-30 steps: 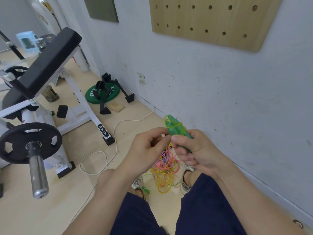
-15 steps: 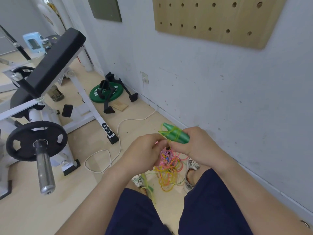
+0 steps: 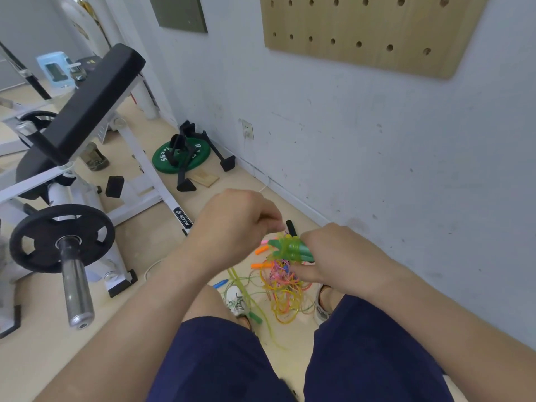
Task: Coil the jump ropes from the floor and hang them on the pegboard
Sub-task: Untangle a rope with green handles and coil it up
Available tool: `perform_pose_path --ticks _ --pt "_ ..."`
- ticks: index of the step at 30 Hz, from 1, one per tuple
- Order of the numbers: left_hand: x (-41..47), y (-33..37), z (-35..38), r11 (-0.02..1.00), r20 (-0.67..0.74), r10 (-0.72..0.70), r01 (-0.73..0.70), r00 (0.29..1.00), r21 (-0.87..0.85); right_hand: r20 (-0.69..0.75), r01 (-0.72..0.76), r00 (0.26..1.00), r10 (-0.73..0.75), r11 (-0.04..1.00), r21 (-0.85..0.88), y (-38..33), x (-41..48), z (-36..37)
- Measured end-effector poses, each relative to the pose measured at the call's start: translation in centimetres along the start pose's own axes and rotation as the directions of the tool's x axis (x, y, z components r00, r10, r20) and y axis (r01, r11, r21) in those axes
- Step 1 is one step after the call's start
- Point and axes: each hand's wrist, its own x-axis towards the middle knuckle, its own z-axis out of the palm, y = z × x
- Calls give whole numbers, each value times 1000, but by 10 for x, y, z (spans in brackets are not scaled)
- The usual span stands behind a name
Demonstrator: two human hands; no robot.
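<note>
Green jump rope [image 3: 291,250]: two handles laid together and bound round with translucent green cord, gripped in the right hand [image 3: 339,256] above the floor, between the knees. Left hand [image 3: 232,224]: fingers curled, tips gathered just above the bundle; blur hides whether they pinch cord. Remaining ropes [image 3: 282,288]: a pink, yellow and orange tangle on the beige floor [image 3: 43,358] between the shoes, close to the pale scuffed wall [image 3: 377,158]. Wooden pegboard [image 3: 362,30]: wall-mounted above, holes bare in the part seen. Weight bench [image 3: 87,97] with black plate [image 3: 61,236] to the left; green plate [image 3: 179,158] flat by the wall. Against half a second ago: the left hand has lifted up and left, away from the right, and the cord lies wider across the handles.
</note>
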Motion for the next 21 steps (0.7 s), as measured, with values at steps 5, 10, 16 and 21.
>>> perform_pose_path --ticks 5,10,16,21 --pt "17 2 -14 972 241 65 -7 968 -236 64 89 994 -88 996 -9 -5 -15 -28" --pt "29 8 -20 895 264 158 -25 952 -446 104 90 987 -126 949 303 -3 -23 -46" --pt "16 -2 27 432 184 -4 167 983 -886 -65 107 994 -93 582 806 4 -21 -52" --pt "2 9 48 424 46 -165 113 985 -899 -5 -31 990 141 252 967 2 -4 -30"
